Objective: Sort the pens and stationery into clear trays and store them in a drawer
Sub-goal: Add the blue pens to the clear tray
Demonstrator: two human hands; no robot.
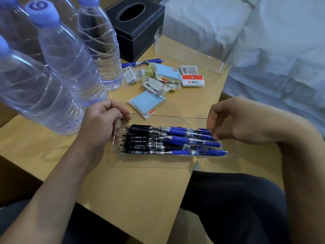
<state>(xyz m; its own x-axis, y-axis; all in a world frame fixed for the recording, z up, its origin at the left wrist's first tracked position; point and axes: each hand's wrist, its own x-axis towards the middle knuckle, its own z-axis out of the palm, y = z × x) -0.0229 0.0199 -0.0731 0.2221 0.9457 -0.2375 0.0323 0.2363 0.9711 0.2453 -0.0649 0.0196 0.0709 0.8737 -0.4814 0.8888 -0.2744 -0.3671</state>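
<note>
A clear tray (149, 163) lies on the wooden table (137, 194) in front of me, holding several black and blue pens (167, 140) side by side. My left hand (102, 124) pinches the tray's far left corner at the rim. My right hand (233, 120) hangs over the tray's right end, fingers loosely curled, fingertips touching the blue pens. One blue pen (141, 63) lies loose further back. Beside it sits a pile of erasers, sticky notes and small packets (163, 78). A second clear tray (190, 56) stands at the back right with nothing in it.
Several clear water bottles (61, 67) crowd the table's left side, close to my left hand. A black tissue box (139, 32) stands at the back. A white bed (272, 50) borders the table on the right. My dark-clothed knee (228, 199) is at the table's right front edge.
</note>
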